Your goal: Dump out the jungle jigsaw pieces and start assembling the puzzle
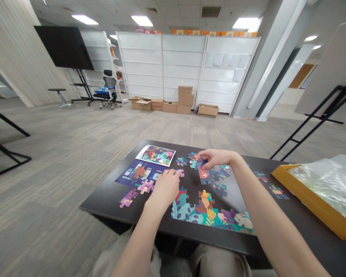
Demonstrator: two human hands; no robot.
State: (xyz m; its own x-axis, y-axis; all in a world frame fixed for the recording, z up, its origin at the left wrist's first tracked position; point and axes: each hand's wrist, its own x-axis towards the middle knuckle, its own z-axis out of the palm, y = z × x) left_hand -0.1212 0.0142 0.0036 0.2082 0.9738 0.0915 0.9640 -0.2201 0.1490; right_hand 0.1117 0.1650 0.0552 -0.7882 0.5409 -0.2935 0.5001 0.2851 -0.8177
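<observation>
My right hand [213, 157] pinches a dark blue puzzle piece with a red figure [203, 173], held tilted above the table among loose pieces. My left hand [168, 182] rests palm down beside a pink piece [180, 173], its fingers slightly bent; whether anything lies under them is hidden. Nearest me, joined pieces [187, 211] form a strip with leaves, flowers and a white rabbit. An orange animal piece [206, 200] rises from that strip. Left of my left hand lie pink and purple pieces [128, 198] and a brown piece [140, 172] on a purple sheet [123, 177].
A picture card [157, 154] lies at the back left of the black table [103, 200]. An orange box [314, 200] with clear plastic wrap [328, 184] stands at the right. Cardboard boxes [186, 100], a chair [108, 86] and a screen [65, 46] are farther off.
</observation>
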